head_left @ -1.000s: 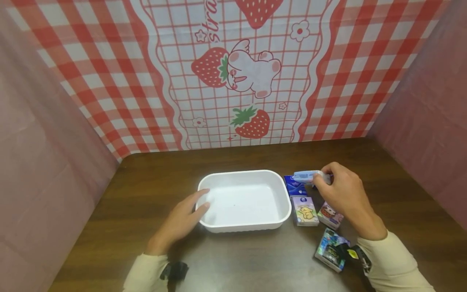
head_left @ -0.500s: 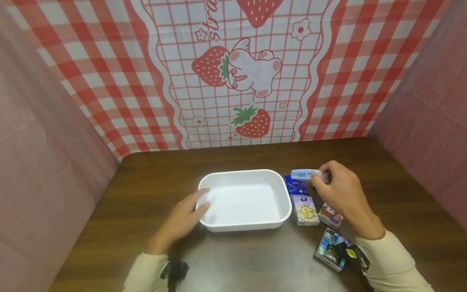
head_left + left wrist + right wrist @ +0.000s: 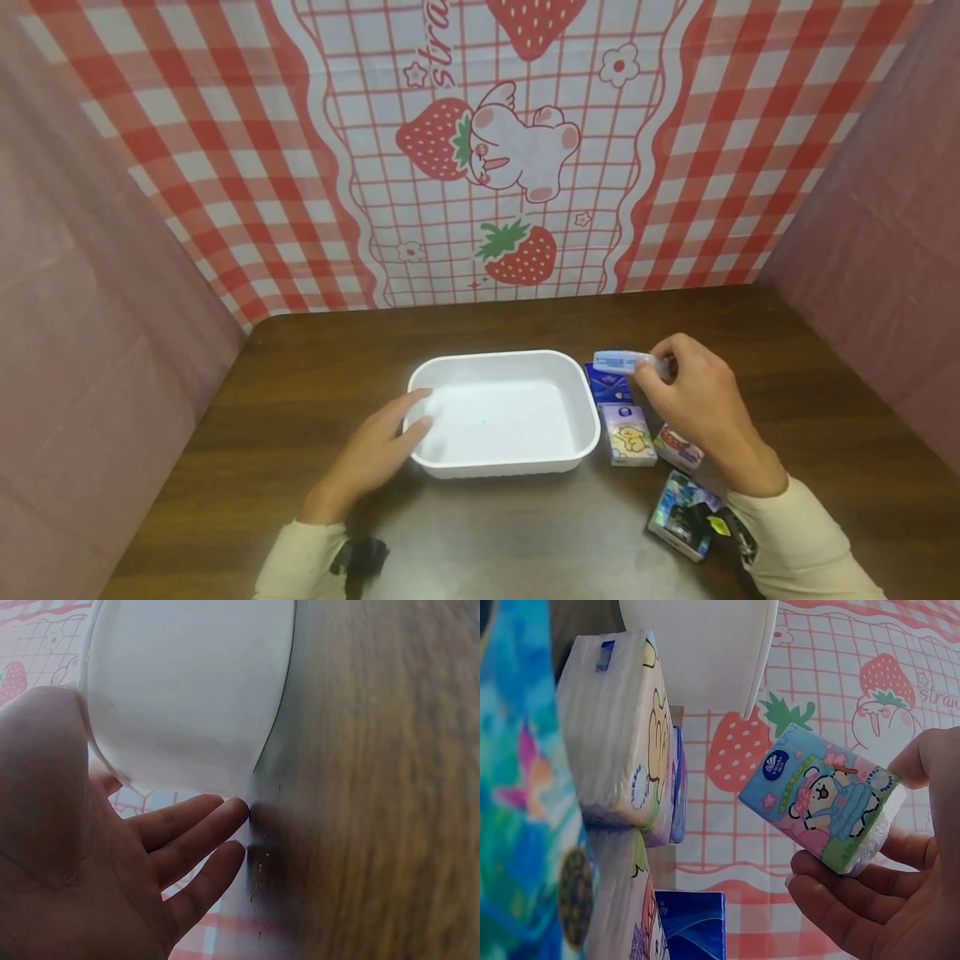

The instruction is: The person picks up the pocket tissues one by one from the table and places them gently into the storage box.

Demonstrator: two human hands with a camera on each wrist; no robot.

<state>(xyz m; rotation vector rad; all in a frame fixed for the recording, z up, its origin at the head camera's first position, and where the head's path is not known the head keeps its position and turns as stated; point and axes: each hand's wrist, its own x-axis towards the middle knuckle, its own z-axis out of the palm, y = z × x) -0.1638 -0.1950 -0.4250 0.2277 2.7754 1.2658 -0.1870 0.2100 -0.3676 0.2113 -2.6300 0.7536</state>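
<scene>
My right hand pinches a light-blue pocket tissue pack with a cartoon bear, clear in the right wrist view. The pack is off the table, over a dark-blue tissue pack. Below that lie a purple tissue pack with a yellow puppy and a pink one, partly hidden by the right hand. At the left end of a white plastic basin, my left hand rests with thumb and index finger over the rim. Its other fingers reach outside, loosely extended.
A dark, shiny green-blue pack lies nearest the right sleeve, partly covered by a black wrist strap. The brown wooden table ends at a red-checked strawberry cloth behind. Pink curtains hang at both sides.
My right hand has shifted slightly left with the tissue pack, which now overhangs more of the dark-blue pack. The left hand and the basin have stayed put.
</scene>
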